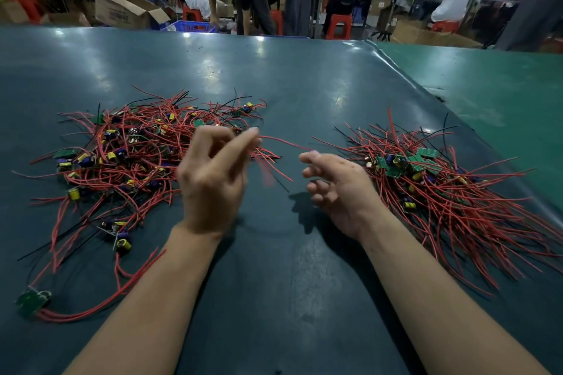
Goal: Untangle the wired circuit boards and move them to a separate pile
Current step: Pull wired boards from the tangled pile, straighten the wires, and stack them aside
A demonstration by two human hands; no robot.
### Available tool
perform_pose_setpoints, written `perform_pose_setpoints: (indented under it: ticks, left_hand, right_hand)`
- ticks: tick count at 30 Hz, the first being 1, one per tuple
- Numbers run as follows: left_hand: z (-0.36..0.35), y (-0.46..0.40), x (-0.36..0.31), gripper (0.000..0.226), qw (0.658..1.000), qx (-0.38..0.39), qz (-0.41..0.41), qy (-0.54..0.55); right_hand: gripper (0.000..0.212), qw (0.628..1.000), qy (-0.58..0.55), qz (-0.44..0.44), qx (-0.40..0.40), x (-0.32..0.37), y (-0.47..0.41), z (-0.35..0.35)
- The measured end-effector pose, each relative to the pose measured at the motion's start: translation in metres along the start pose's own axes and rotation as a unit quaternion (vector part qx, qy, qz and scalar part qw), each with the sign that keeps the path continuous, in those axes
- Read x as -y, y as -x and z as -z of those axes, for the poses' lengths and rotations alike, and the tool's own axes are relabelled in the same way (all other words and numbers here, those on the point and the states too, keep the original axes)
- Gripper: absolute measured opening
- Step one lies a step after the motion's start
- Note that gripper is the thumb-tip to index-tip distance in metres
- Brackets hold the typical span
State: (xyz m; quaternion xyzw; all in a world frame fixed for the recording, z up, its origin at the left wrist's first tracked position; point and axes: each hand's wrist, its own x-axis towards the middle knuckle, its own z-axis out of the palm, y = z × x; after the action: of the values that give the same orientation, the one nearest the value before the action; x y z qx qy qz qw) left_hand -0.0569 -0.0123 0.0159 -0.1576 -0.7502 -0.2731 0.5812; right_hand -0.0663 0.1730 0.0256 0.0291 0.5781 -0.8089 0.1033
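Left hand (210,183) grip pinches a red wire (285,141) (blurred) from the tangled pile (128,155); right hand (335,183) loose, holding nothing.

Tangled pile of wired circuit boards (134,155) sits toward the bench's (274,76) left edge; a second, straighter pile (432,183) lies toward the right edge. Left hand (210,179) raised between them, fingertips (254,134) pinching a red wire (286,141) running toward the right hand (335,183), whose fingers are loosely curled. One loose board (32,300) near the front-left corner.
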Motion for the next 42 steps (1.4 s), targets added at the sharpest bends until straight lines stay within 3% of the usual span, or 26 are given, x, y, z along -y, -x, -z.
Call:
perform_pose_setpoints:
  ticks: [3, 5, 10, 12, 16, 20, 25, 29, 33, 39, 42]
  left_hand:
    - [-0.007, 0.004, -0.024, 0.013, 0.989, 0.075, -0.056, 0.117]
    - [-0.010, 0.005, -0.032, 0.014, 0.976, 0.123, -0.060, 0.171]
    - [-0.009, 0.008, -0.031, 0.008, 0.952, 0.158, 0.030, 0.260]
    - [-0.008, 0.008, -0.029, 0.006, 0.937, 0.171, 0.092, 0.292]
    - [-0.011, 0.009, -0.028, 0.004, 0.938, 0.161, 0.140, 0.273]
    - [-0.015, 0.012, -0.027, 0.018, 0.921, 0.201, 0.213, 0.256]
    - [-0.017, 0.011, -0.020, 0.013, 0.927, 0.234, 0.171, 0.238]
    - [-0.017, 0.013, -0.020, 0.012, 0.886, 0.274, 0.255, 0.275]
    - [-0.020, 0.012, -0.022, 0.014, 0.845, 0.256, 0.335, 0.328]
    - [-0.020, 0.010, -0.024, 0.021, 0.818, 0.251, 0.367, 0.366]
    - [-0.022, 0.008, -0.022, 0.006, 0.812, 0.220, 0.379, 0.385]
  right_hand:
    - [0.039, 0.996, 0.037, -0.029, 0.082, -0.004, 0.002, -0.008]
    - [0.041, 0.995, 0.019, -0.019, 0.096, -0.003, 0.001, -0.009]
    - [0.010, 0.995, -0.048, 0.027, 0.089, 0.001, 0.001, -0.001]
    - [0.020, 0.994, -0.050, 0.027, 0.093, 0.000, 0.001, -0.002]
    - [0.031, 0.995, -0.028, 0.041, 0.085, -0.003, 0.002, -0.008]
    - [0.023, 0.995, -0.040, 0.041, 0.083, -0.002, 0.002, -0.008]
    - [0.013, 0.997, -0.004, 0.053, 0.057, -0.002, 0.001, -0.004]
    - [0.019, 0.995, 0.022, 0.075, 0.066, -0.002, 0.001, -0.003]
    - [0.013, 0.994, 0.025, 0.089, 0.056, -0.003, 0.003, -0.004]
    - [0.012, 0.994, 0.032, 0.094, 0.046, -0.004, 0.004, -0.005]
    - [0.013, 0.995, -0.027, 0.087, 0.047, -0.003, 0.003, -0.007]
